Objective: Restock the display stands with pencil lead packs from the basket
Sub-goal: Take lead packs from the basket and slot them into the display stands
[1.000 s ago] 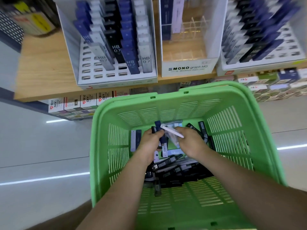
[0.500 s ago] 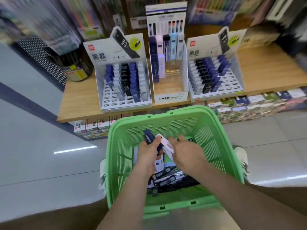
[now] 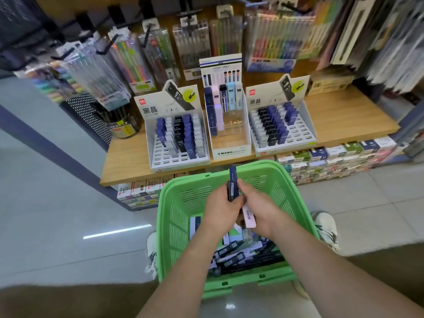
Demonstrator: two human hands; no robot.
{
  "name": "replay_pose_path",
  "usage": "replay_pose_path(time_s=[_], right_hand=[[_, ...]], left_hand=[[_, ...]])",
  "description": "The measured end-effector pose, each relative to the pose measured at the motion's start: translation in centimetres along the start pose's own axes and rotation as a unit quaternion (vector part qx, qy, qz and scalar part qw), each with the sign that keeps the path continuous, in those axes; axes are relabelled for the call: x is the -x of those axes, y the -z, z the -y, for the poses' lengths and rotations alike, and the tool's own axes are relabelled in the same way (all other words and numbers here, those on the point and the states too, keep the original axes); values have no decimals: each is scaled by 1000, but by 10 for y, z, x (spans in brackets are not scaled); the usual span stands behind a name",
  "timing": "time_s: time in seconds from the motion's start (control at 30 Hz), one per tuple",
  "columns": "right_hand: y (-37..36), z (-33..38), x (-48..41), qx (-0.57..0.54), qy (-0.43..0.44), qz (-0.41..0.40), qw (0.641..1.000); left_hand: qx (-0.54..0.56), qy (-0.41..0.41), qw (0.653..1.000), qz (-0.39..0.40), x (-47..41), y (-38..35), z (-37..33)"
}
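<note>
fingers (image 3: pixel 226 204) of left hand (image 3: pixel 218 208) curled round dark blue lead packs (image 3: pixel 232 180), held upright over green basket (image 3: pixel 179 203)
right hand (image 3: pixel 261 210) grips a pale pink pack (image 3: pixel 249 218), close against left hand; more packs loose in basket bottom; three display stands (image 3: pixel 174 160) partly filled on wooden shelf (image 3: pixel 344 120) beyond

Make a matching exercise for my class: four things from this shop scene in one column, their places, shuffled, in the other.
1 basket
2 MONO stand
3 dark blue pack
4 pink pack

a sticks up above the left hand
b on the wooden shelf
c on the floor
d slants down by the right hand

Pairs: 1-c, 2-b, 3-a, 4-d
</note>
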State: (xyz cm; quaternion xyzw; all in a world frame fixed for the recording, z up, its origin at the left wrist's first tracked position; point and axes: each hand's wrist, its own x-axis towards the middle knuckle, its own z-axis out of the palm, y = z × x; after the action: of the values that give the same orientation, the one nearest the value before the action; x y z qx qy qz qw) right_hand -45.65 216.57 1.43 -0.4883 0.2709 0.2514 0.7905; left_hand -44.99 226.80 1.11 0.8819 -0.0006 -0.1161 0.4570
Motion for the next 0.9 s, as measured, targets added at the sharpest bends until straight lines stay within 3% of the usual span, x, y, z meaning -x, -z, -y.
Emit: replay_pose_path(time_s=[0.13, 0.23, 0.37, 0.43, 0.53, 0.67, 0.77, 0.9], right_hand=[[-3, 1, 2, 85, 41, -4, 996], [-1, 3, -2, 50, 56, -5, 997], [8, 13, -7, -65, 28, -4, 998], [7, 16, -6, -55, 23, 18, 998], [-1, 16, 0, 22, 34, 61, 997], [-2, 11, 8, 109, 21, 111, 988], [-2, 9, 10, 95, 9, 163, 982], [-6, 9, 10, 123, 48, 173, 976]], left_hand=[[-41, -47, 998, -2, 2, 12, -8], [-54, -70, 995, 47, 0, 22, -10], [171, 29, 985, 10, 5, 29, -15], [298, 87, 950, -37, 4, 30, -20], [483, 145, 859, -87, -4, 36, -28], [574, 139, 801, -100, -8, 45, -32], [550, 123, 817, -126, -10, 47, -33], [442, 65, 881, -159, -9, 40, -33]])
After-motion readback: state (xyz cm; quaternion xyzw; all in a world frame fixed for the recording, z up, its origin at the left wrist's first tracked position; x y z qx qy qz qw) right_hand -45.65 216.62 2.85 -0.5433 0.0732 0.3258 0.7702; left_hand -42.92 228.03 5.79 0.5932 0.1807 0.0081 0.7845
